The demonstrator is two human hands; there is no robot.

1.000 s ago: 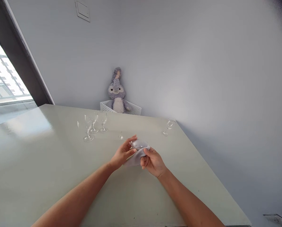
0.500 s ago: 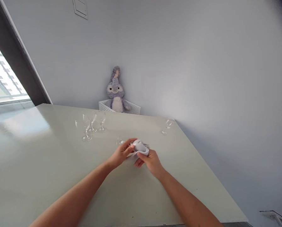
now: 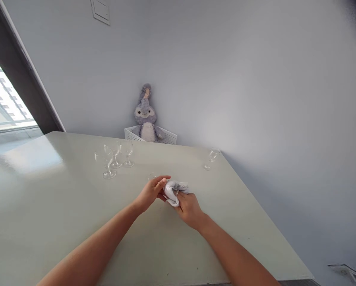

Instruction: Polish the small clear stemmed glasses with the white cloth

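Observation:
Above the middle of the table, my left hand (image 3: pixel 151 191) is closed around a stemmed wine glass (image 3: pixel 168 190) held on its side. The foot of the glass shows faintly beyond that hand, and the bowl faces right. My right hand (image 3: pixel 190 207) grips a white cloth (image 3: pixel 174 201), its fingers pushed into the mouth of the bowl. Cloth fills the bowl and hangs out over the rim. The fingertips of my right hand are hidden by the cloth and the glass.
Several clear wine glasses (image 3: pixel 109 174) stand upright in a group at the left on the pale table (image 3: pixel 76 222). One more wine glass (image 3: pixel 213 155) stands near the right edge. A plush toy (image 3: pixel 148 129) sits in a white basket (image 3: pixel 171 139) by the wall.
My right hand has turned, and its fingers have gone from holding the cloth around the bowl to reaching inside it. The bowl's mouth has tipped towards me. The standing glasses have not moved.

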